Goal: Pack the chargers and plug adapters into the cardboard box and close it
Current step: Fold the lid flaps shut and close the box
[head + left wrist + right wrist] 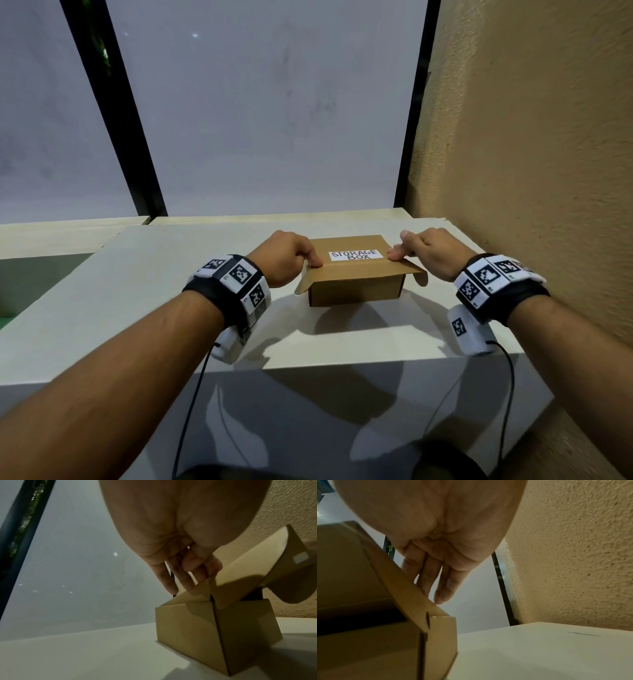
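Note:
A brown cardboard box (356,293) with a white "STORAGE BOX" label (355,255) stands on the white table (164,294). Its lid (359,272) is lowered almost flat, with the front flap still jutting out over the front wall. My left hand (291,257) pinches the lid's left corner, thumb on top and fingers (185,577) down against the side ear. My right hand (428,253) lays a finger on the lid's right edge, and its other fingers (435,577) hang straight beside the right side flap (397,582). No charger or adapter shows; the box's inside is dark.
A rough tan wall (531,171) runs close along the right of the table. Frosted glass with black frames (137,154) stands behind it. The near table edge (376,363) lies just below my wrists, with cables hanging from both wrist cameras.

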The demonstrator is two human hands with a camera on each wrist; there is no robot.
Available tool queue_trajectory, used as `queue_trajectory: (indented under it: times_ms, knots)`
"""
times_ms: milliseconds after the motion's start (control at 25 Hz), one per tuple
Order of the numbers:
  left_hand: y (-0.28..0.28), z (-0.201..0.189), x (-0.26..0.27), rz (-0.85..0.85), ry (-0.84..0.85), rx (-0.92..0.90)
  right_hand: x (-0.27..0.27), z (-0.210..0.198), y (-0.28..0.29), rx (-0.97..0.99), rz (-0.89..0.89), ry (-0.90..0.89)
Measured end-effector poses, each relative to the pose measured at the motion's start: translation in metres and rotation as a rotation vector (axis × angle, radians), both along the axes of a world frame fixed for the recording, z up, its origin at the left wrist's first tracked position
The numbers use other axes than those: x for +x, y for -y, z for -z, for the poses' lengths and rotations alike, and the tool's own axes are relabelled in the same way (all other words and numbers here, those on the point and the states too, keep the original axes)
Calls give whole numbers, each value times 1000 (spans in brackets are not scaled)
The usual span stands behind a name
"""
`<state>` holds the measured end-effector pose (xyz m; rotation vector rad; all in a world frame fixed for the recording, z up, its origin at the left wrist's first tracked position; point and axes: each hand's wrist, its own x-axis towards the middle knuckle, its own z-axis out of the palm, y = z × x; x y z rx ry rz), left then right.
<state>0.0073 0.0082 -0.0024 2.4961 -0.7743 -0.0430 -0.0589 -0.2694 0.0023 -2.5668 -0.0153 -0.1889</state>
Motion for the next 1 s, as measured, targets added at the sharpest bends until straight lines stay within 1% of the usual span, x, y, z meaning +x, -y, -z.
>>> queue_trajectory:
  times_ms: [120, 280, 480, 640, 880, 920, 1000]
  knots:
    - [6, 0, -5, 2, 9, 68, -3, 2, -8, -75, -7, -19]
    - [8, 1, -11, -11, 19, 74, -5, 8, -9, -100, -3, -3]
    - [15, 5, -13, 11, 77, 151, 0, 5, -10, -222, -22, -26]
    - [15, 9, -10, -7, 78, 140, 0, 3, -14, -302, -19, -20]
    - [12, 17, -17, -22, 81, 146, 2, 2, -27, -474, 0, -47]
    - [12, 16, -18, -28, 83, 149, 0, 1, -28, -485, 7, -50]
    - [12, 16, -22, -37, 65, 139, -5, 0, -29, -443, 16, -58]
